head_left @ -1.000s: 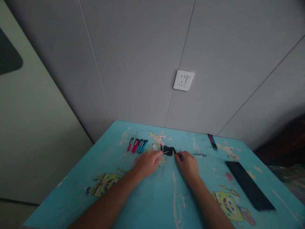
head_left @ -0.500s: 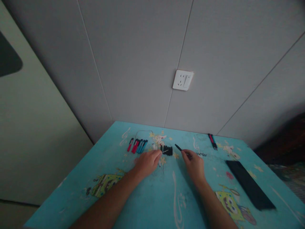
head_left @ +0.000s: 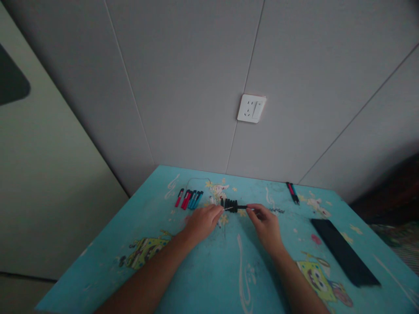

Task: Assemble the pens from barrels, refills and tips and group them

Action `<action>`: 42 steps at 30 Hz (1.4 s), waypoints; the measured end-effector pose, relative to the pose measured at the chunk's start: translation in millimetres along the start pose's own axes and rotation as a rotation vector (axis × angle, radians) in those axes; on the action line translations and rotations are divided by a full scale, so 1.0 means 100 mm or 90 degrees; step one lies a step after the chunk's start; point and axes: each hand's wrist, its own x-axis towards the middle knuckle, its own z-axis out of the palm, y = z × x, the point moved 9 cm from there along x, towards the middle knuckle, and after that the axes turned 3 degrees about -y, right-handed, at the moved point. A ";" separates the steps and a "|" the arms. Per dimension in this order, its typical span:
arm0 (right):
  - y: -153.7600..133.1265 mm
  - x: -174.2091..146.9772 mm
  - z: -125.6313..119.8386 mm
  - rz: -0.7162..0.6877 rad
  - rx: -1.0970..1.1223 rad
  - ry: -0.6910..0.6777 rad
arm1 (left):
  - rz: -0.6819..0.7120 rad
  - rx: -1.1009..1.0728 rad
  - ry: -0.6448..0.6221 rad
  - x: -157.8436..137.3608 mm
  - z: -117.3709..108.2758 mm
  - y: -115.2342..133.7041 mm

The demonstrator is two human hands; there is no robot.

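My left hand [head_left: 203, 221] is closed in a pinch on a thin, light pen refill [head_left: 228, 208], whose tip points right. My right hand [head_left: 266, 223] grips a slim black pen barrel [head_left: 242, 207] between thumb and fingers. The barrel lies level, its left end facing the refill's tip; whether they touch I cannot tell. Behind the refill sits a row of short black pen parts [head_left: 231, 204]. Several whitish refills [head_left: 219, 223] lie partly under my left hand. Small dark coiled bits [head_left: 277, 211], perhaps springs, are just beyond my right hand.
Red pen parts [head_left: 186, 199] and blue pen parts [head_left: 196, 200] lie at the back left of the patterned blue table [head_left: 209, 279]. Red and blue pens [head_left: 293, 193] rest at the back right. A flat black case [head_left: 345, 253] is at the right. A wall socket [head_left: 251, 108] is above.
My right hand has turned the black barrel from a slant to level and brought its end left toward the refill. My left hand has stayed nearly still.
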 end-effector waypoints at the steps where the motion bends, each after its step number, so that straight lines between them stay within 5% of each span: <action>1: 0.00 0.00 0.01 -0.002 0.001 -0.005 | 0.001 -0.002 -0.001 0.00 0.00 0.00; 11: 0.04 0.01 -0.02 0.000 -0.002 0.013 | 0.001 -0.005 -0.020 0.00 0.04 -0.01; 25: 0.05 0.00 0.13 0.009 0.100 -0.087 | 0.051 0.045 -0.075 -0.03 0.10 0.08; 42: 0.17 -0.01 0.20 0.087 0.185 -0.082 | 0.043 -0.014 -0.041 -0.03 0.05 0.07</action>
